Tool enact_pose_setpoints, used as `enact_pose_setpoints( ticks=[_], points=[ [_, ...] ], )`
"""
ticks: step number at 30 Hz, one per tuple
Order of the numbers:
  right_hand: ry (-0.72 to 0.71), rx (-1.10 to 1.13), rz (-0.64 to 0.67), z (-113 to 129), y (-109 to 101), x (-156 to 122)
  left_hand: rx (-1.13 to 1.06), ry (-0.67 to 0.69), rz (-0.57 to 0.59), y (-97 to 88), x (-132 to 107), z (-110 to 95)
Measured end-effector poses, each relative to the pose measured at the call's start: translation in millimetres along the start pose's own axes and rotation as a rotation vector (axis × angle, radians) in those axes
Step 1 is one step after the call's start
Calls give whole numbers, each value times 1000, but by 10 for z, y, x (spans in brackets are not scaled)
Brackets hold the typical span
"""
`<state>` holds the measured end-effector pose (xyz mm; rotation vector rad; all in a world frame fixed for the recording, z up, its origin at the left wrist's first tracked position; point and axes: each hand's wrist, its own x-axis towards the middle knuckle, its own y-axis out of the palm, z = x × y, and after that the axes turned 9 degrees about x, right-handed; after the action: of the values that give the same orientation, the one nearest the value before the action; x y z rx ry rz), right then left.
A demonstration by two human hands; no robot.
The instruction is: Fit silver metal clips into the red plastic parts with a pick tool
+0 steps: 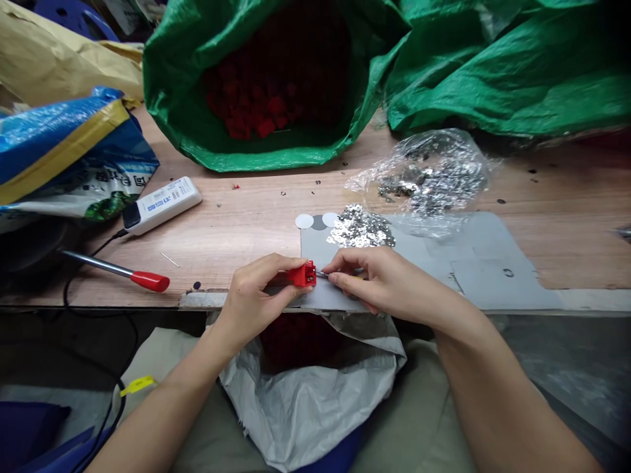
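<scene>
Left hand (249,299) is wrapping a red plastic part (303,274), long axis running sideways; right hand (367,279) is pinching a small metal piece (321,273) at its right end, fingertips pressed together, both working above a grey card sheet (493,276).

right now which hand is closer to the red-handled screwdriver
Left. The left hand is right of the red-handled screwdriver; the right hand is farther right, past the left hand.

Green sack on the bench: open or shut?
Open: the green sack has its mouth folded back, with red pieces visible heaped inside.
</scene>
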<state>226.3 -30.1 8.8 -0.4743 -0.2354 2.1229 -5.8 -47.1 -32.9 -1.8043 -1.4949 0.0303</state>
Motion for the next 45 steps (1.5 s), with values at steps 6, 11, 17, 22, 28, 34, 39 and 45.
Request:
enact_pose_setpoints(
  ticks=[6, 11, 17, 22, 28, 34, 39, 45],
  points=[
    [-55, -65, -63, 12, 40, 36, 2, -31, 13, -2, 3, -8],
    [-128, -137, -112, 10, 93, 71, -35, -56, 26, 1, 39, -19],
    [-95, -59, -78, -20, 67, 72, -58, -91, 9, 6, 37, -35],
    [-90, -71, -106, -25, 88, 77, -80, -87, 18, 8, 23, -26],
    [-19, -142, -179, 59, 180, 83, -86, -64, 39, 1, 37, -21],
    [-16, -186, -210, 112, 221, 112, -81, -57, 57, -7, 23, 0],
    [5, -16, -154, 22, 175, 100, -107, -100, 42, -13, 31, -28],
    [106, 178, -67, -28, 141, 70, -132, -124, 32, -9, 22, -41]
  ],
)
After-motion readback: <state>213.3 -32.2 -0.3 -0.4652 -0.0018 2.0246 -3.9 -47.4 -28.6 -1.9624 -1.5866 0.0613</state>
